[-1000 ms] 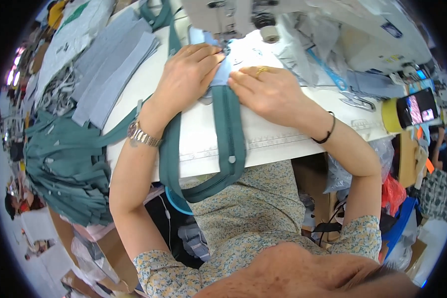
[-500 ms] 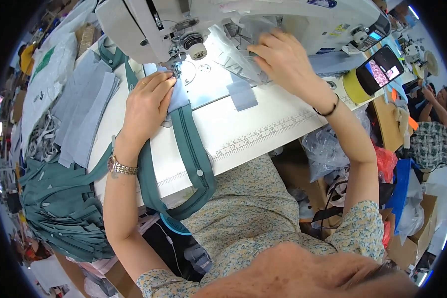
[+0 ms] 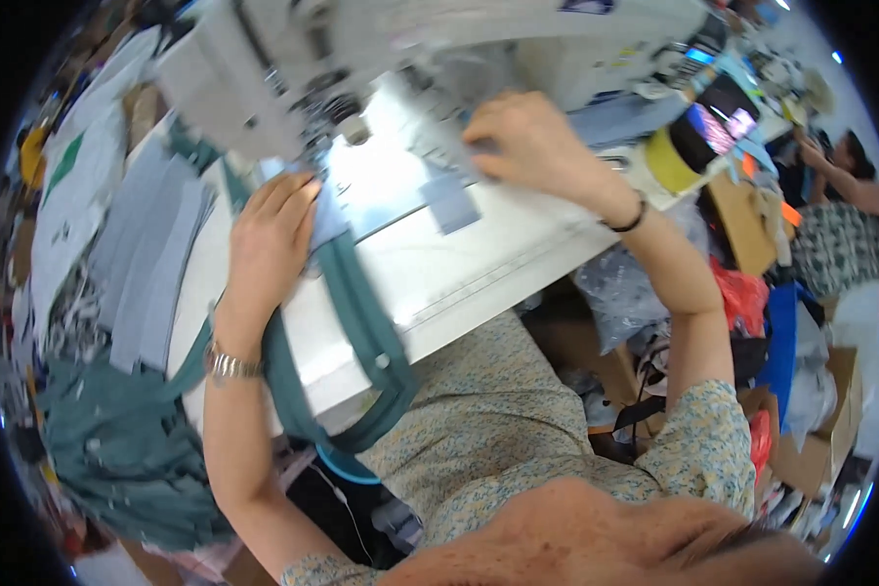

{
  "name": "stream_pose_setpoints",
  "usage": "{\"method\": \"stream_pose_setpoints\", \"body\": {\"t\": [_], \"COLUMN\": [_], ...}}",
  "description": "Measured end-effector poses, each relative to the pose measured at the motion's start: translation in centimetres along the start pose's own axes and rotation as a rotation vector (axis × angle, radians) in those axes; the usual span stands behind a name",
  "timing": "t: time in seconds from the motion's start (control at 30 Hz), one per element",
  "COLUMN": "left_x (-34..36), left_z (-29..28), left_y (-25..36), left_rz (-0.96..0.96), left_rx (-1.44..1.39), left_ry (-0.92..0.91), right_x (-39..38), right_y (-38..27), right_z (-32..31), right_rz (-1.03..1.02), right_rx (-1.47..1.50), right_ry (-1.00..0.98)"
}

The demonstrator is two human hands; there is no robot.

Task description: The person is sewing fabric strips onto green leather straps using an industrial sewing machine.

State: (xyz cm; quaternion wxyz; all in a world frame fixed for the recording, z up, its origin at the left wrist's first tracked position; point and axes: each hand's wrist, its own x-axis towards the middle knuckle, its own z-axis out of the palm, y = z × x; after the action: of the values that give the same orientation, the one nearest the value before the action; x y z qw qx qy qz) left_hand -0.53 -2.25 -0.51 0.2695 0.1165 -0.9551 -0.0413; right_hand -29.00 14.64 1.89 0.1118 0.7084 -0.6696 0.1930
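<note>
My left hand (image 3: 269,230) lies on the sewing machine bed, its fingers pressed together on a light blue fabric piece (image 3: 330,217) beside the presser foot. From that piece a dark green zipper strip (image 3: 356,303) loops over the table's front edge and back under my left wrist. My right hand (image 3: 529,146) is raised right of the needle area, fingers curled by a clear plastic bag (image 3: 479,73); blur hides what they may hold. Below it a small grey-blue fabric square (image 3: 453,205) lies flat on the bed.
The white sewing machine (image 3: 547,68) spans the back. A stack of grey-blue fabric panels (image 3: 146,259) and a pile of green strips (image 3: 127,449) are at left. A phone (image 3: 723,117) leans on a yellow roll (image 3: 672,161) at right. Another person sits far right.
The whole view has shifted and blurred. My right hand has drawn slightly back from the plastic bag, its fingers more curled. My left hand stays on the light blue fabric.
</note>
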Motion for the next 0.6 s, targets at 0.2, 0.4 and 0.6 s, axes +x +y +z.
{"method": "stream_pose_setpoints", "body": {"t": [0.2, 0.4, 0.6], "left_x": [-0.6, -0.2, 0.0], "left_z": [-0.1, -0.9, -1.6], "left_y": [-0.1, 0.3, 3.9], "left_rz": [-0.022, 0.142, 0.520], "left_rx": [0.030, 0.077, 0.118], "left_ry": [-0.006, 0.098, 0.320], "right_x": [-0.3, -0.5, 1.2], "right_y": [-0.6, -2.5, -8.6], "right_z": [0.0, -3.6, -0.9], "right_rz": [0.062, -0.134, 0.043], "right_rx": [-0.025, -0.109, 0.803], "right_ry": [-0.044, 0.295, -0.130]}}
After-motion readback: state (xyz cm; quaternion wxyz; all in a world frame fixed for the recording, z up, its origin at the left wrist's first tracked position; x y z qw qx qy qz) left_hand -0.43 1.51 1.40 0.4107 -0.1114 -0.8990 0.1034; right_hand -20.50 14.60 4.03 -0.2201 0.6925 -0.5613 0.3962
